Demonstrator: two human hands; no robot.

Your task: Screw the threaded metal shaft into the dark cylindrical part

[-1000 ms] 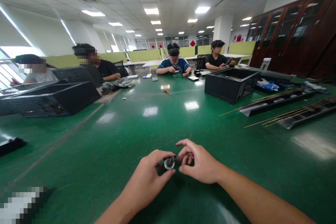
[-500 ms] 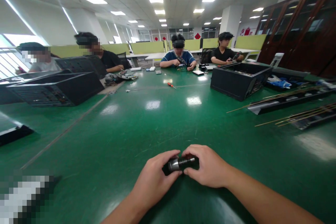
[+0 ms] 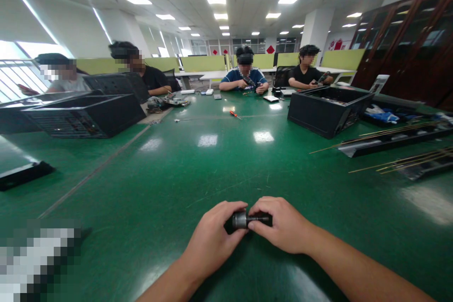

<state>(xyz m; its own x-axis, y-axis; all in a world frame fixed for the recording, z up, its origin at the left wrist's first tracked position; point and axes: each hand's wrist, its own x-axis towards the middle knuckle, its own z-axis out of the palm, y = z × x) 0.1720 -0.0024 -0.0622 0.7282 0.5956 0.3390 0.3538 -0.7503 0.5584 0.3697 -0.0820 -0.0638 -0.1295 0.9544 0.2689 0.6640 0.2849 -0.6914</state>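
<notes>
Low in the middle, just over the green tabletop (image 3: pixel 170 174), both hands hold a short dark cylindrical part (image 3: pixel 241 220) lying sideways. It has a silver-grey metal band and a narrower black ribbed section (image 3: pixel 260 218) at the right; its exact kind I cannot make out. My left hand (image 3: pixel 215 231) is closed around the wider left end, thumb below and fingers above. Fingers of my right hand (image 3: pixel 279 224) are closed on the ribbed section, thumb near the metal band. Both ends of the part are partly hidden by the palms.
An orange-handled screwdriver (image 3: pixel 234 114) lies farther off. Open black computer cases stand at right (image 3: pixel 327 108) and left (image 3: pixel 88 115). Thin brass-coloured rods (image 3: pixel 375 137) and metal rails (image 3: pixel 385 144) are at right. Several people sit across the table; one person (image 3: pixel 244 75) handles a dark tool.
The whole view has shifted slightly, so the background sits farther right. My right thumb and fingers have moved left toward the metal band, and the ribbed section shows differently between them.
</notes>
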